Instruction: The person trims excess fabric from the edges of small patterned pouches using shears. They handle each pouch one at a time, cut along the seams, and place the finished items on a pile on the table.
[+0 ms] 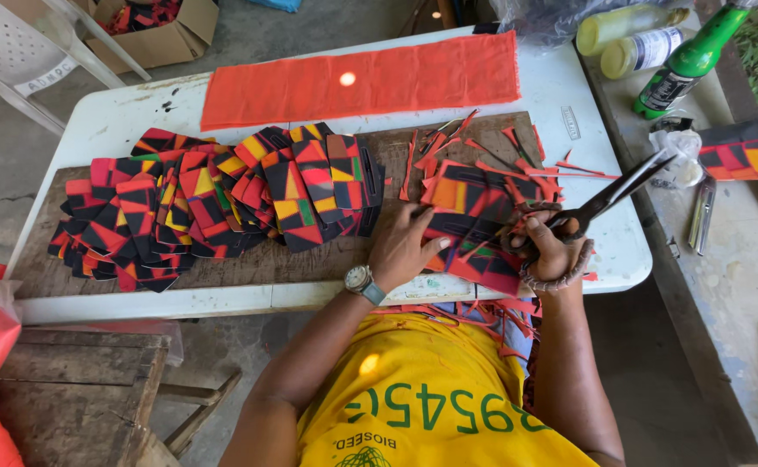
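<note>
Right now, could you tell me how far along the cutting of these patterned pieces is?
Done: a large spread of cut patterned pieces on the board, with trimmings scattered. In hand: the left hand presses a small stack while the right hand holds scissors. Left: that stack; the orange cloth lies uncut.

craft workshop | cut fabric pieces (215,203) | scissors (608,197) | worktable (137,112)

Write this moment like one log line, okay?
left hand presses patterned fabric | right hand holds scissors | scraps around
</note>
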